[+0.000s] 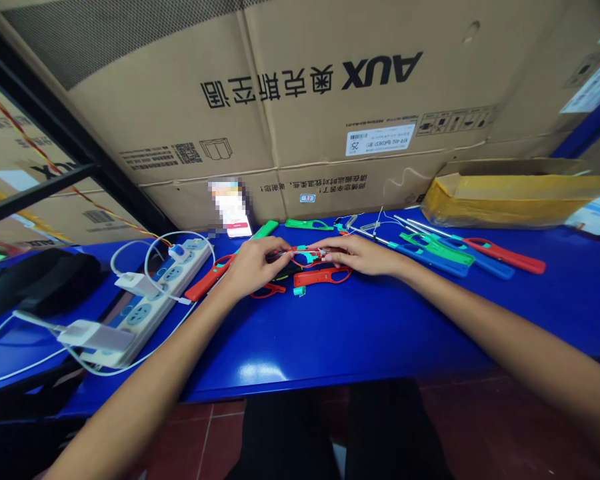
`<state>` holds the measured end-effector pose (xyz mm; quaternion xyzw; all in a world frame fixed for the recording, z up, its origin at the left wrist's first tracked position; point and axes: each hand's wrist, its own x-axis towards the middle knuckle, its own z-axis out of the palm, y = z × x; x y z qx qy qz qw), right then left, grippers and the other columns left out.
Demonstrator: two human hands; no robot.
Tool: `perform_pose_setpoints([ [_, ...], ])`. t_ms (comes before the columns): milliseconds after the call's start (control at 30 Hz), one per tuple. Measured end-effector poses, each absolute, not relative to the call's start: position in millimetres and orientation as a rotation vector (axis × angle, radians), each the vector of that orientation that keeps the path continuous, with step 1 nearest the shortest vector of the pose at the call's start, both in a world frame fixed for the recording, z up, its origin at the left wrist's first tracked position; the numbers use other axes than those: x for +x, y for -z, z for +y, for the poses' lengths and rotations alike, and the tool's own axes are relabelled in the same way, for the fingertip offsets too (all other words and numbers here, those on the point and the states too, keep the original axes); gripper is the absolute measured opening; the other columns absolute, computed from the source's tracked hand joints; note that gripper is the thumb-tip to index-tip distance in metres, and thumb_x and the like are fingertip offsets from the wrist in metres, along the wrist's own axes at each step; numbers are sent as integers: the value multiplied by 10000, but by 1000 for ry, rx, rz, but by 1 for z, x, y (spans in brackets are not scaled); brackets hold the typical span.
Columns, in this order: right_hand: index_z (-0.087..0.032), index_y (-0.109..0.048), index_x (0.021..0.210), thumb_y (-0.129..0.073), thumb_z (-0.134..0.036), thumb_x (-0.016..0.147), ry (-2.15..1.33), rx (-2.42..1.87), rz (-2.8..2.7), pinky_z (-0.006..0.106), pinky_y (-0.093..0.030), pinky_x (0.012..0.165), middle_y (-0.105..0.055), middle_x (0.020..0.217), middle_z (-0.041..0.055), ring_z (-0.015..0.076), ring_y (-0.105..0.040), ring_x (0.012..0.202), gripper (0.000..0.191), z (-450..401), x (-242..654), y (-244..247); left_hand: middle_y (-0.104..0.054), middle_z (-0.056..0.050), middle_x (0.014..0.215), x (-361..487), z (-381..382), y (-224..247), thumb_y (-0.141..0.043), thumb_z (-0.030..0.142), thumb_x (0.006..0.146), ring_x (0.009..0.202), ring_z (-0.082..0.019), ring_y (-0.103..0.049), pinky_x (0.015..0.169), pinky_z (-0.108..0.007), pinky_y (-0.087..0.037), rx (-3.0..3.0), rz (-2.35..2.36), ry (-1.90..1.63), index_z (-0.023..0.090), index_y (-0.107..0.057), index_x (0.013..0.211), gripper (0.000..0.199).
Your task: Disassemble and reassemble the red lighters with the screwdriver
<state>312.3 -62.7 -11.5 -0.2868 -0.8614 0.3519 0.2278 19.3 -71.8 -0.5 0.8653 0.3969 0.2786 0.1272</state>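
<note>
Both of my hands meet over the blue table (pixel 330 347) around a red lighter casing (pixel 300 249) with teal parts inside. My left hand (pixel 253 263) pinches its left end, and my right hand (pixel 357 253) has its fingers closed at the right end; the small parts between the fingertips are hard to make out. Just below lies another red casing (pixel 317 277) with a loop-shaped opening, beside a small teal piece (pixel 300 291) and a red loop-shaped piece (pixel 267 291). A green casing (pixel 307 225) lies behind my hands.
Several long-nosed lighters, including a red lighter (pixel 510 256) and a blue lighter (pixel 443 262), lie to the right. A white power strip (pixel 155 303) with chargers and cables occupies the left. A phone (pixel 233 212) leans against the large cardboard box (pixel 300 127); an open carton (pixel 505 200) stands back right.
</note>
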Motion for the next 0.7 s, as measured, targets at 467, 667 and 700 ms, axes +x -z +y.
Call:
perform_pose_setpoints([
  [467, -298, -626, 1552, -512, -394, 1116, -814, -887, -2394, 449, -513, 1051, -749, 1369, 110, 260, -692, 1144, 461, -68, 310, 8, -740, -20, 763, 25, -77, 2, -631, 352, 968, 623, -157, -573, 645, -317, -407, 2415, 1232, -854, 194, -774, 898, 224],
  [667, -309, -695, 1477, -532, -370, 1097, -841, -925, -2330, 462, -491, 1122, -717, 1473, 64, 260, -683, 1246, 418, -72, 306, 6, -686, -4, 701, 26, -77, 2, -638, 406, 991, 605, -137, -537, 623, -292, -360, 2390, 1261, -854, 177, -765, 869, 288],
  [700, -295, -704, 1462, -532, -372, 1094, -847, -926, -2324, 446, -507, 1088, -732, 1446, 66, 253, -696, 1207, 414, -71, 306, 7, -677, 0, 693, 27, -77, 2, -639, 405, 992, 603, -134, -530, 619, -289, -354, 2387, 1266, -849, 175, -764, 869, 289],
])
